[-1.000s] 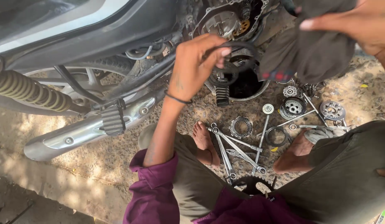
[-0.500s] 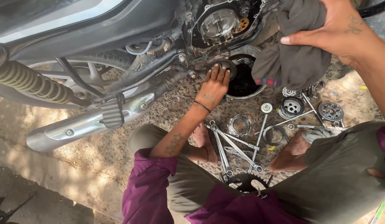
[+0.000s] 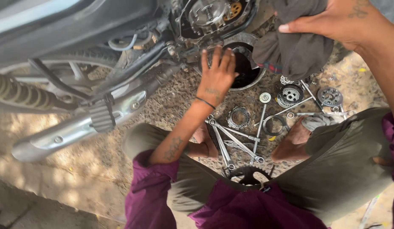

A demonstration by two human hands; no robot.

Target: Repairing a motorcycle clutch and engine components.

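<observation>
— Left hand (image 3: 217, 72), what's it doing?
— Fingers spread, reaching over the dark oil pan (image 3: 246, 63) under the motorcycle engine (image 3: 212, 15), gripping nothing.
— And the right hand (image 3: 337, 23)?
— Clamped on a grey rag (image 3: 294, 46) above the gears (image 3: 290, 95).

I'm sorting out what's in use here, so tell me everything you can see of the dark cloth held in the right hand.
The cloth is dark grey, soft and crumpled, looking like worn fabric. The right hand pinches its upper part, so it hangs in loose folds above the gravel, beside the motorcycle engine. Its lower edge overlaps the rim of the round black pan in the picture; whether they touch I cannot tell.
</observation>
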